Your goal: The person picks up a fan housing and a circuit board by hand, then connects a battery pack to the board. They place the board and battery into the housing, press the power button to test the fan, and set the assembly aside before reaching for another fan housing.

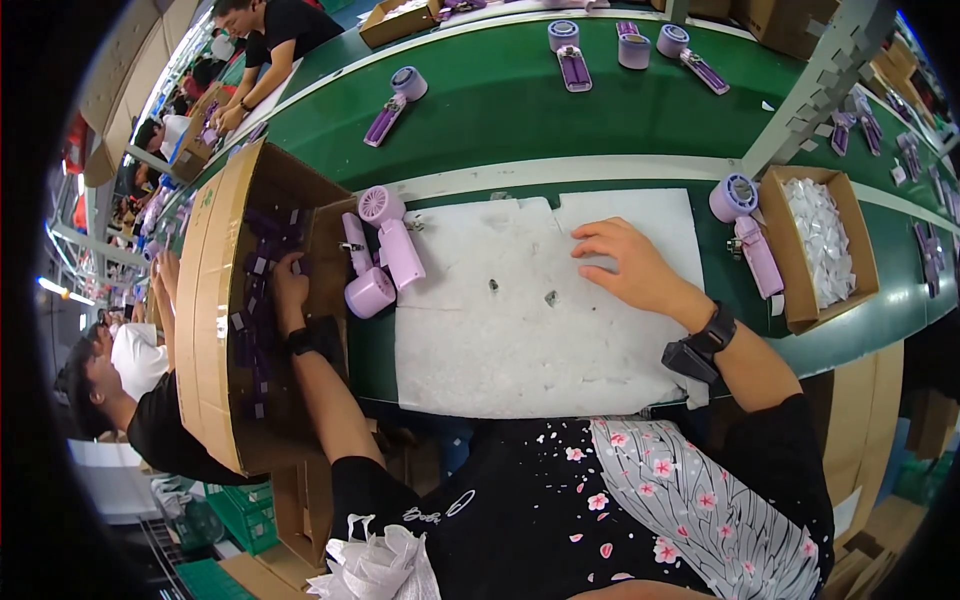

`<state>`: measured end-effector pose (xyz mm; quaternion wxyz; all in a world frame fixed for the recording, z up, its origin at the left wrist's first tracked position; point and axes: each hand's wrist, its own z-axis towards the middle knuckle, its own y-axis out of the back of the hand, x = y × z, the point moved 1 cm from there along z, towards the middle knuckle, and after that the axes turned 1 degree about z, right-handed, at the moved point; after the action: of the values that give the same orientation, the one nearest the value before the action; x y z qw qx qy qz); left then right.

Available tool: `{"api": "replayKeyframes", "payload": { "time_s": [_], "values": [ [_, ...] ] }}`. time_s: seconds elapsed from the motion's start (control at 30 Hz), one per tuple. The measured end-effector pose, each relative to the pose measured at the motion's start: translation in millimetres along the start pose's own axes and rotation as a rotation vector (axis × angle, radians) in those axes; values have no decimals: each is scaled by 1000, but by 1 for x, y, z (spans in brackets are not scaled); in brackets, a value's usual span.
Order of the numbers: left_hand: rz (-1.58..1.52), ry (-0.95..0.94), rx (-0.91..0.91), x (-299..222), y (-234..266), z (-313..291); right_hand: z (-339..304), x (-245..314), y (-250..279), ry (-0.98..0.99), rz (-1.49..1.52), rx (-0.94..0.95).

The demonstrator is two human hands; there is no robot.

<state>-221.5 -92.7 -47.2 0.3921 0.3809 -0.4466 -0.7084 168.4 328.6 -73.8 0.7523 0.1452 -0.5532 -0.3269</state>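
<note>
We've got our left hand [290, 285] reaching among purple parts [262, 265] in the cardboard box [205, 300], grip hidden; our right hand [630, 265] lies open and flat on the white foam mat [520, 340]; two pink handheld fans [385, 250] lie upright between.

pad [520, 340]: soft white foam, matt, under my right hand [625, 265]
box [215, 300]: brown cardboard, rough
fans [385, 255]: smooth pink plastic

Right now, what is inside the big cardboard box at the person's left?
The cardboard box holds many small dark purple parts, loosely piled. The left hand reaches in among them. Its fingertips and the box bottom are shadowed, so any grasp is unclear.
</note>
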Motion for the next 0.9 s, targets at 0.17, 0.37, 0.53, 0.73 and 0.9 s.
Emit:
{"api": "replayKeyframes", "payload": {
  "time_s": [0.17, 0.37, 0.53, 0.73, 0.9],
  "values": [
    [-253, 131, -53, -12, 33, -20, 1, 2, 1, -219, 376, 50],
    [-641, -497, -66, -254, 87, -111, -4, 23, 6, -497, 1305, 232],
    [-668, -594, 136, -298, 74, -145, -10, 17, 7, -557, 1675, 150],
    [-193, -337, -139, -259, 34, -115, -9, 8, 7, -521, 1359, -43],
    [-20, -146, 106, -248, 23, -99, -7, 23, 5, -603, 1276, -175]
  ]
}}
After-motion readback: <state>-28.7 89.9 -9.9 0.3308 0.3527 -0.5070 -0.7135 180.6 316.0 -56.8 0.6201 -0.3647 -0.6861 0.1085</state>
